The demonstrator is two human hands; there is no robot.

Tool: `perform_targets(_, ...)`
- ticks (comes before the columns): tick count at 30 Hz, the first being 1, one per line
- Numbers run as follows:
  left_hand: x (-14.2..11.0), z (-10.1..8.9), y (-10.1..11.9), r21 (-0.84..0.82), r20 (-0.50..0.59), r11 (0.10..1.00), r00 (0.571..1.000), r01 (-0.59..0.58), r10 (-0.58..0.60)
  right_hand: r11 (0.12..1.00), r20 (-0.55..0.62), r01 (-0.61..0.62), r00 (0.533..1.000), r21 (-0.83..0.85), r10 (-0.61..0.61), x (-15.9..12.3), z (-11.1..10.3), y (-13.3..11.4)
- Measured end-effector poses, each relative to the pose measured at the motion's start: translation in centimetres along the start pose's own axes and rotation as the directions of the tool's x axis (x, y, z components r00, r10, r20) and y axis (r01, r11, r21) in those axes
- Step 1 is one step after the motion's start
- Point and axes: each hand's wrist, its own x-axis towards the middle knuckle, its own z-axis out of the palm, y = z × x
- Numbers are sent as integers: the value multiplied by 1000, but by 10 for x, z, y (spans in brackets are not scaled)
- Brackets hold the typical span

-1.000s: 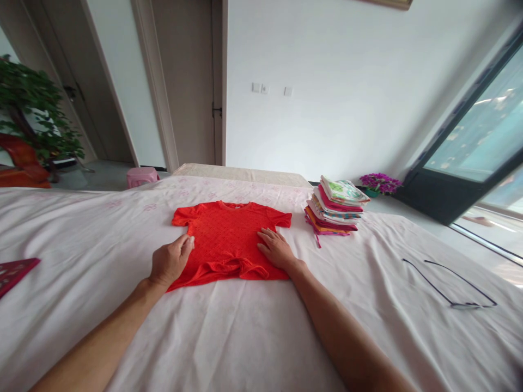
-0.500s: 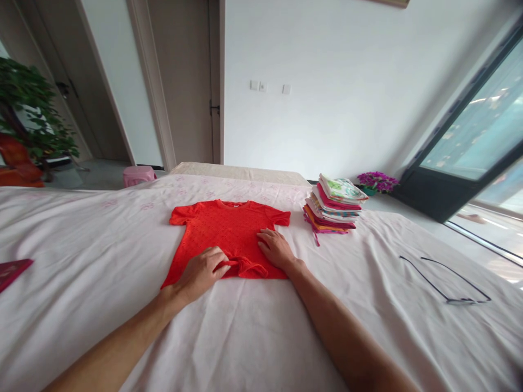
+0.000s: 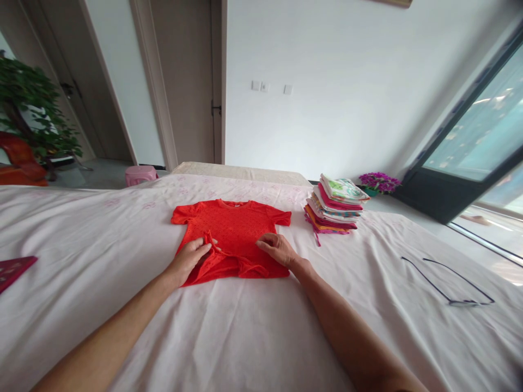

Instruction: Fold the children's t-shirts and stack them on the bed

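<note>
The left hand [image 3: 194, 257] pinches a twisted bit of the hem of a bright red, short-sleeved fabric shirt [image 3: 237, 226], raising it, which probably keeps the front layer parted from the back. The right hand [image 3: 280, 249] is bent, fingers drawn together over the shirt's right side; whether it grips or merely rests on cloth, I cannot tell. The shirt lies between and beyond both hands, neckline away and sleeves spread, seemingly so that its hem comes within easy reach. The neat stack of folded, multicoloured fabrics [image 3: 337, 208] sits beyond and to the right of the right hand, apart from the sleeve, likely to stay out of its way. That stack limits the right hand outward and forward; nearer and farther right lie thin, dark-framed eyeglasses [image 3: 469, 302]. Left of the left hand, the wrinkled white cloth with faint pink flowers [image 3: 245, 337] runs wide toward a flat dark-red object [image 3: 16, 271] cut off by the view, giving ample sideways room; more cloth stretches between the forearms, below the hem.
</note>
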Motion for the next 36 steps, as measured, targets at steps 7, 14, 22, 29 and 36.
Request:
perform_targets(7, -3, 1, 5, 8, -5, 1000, 1000, 25, -25, 997, 475, 66, 879, -44, -38, -1, -17, -25)
perform_targets(14, -4, -1, 8, -40, 2, 997, 997, 71, -71, 923, 123, 38, 992, -384, 10, -5, -16, -56)
perform_targets(22, -1, -5, 3, -60, 15, 996, 998, 63, -62, 955, -32, 181, 981, -233, -194, -10, 14, -77)
perform_targets(29, -4, -2, 3, -150, -13, 988, 1000, 25, -27, 916, 47, 400, 915, 15, -400, -21, 42, -74)
perform_targets(36, -1, 0, 3, -167, -90, 984, 995, -65, 50, 829, 87, 554, 832, -78, -548, -20, 49, -70)
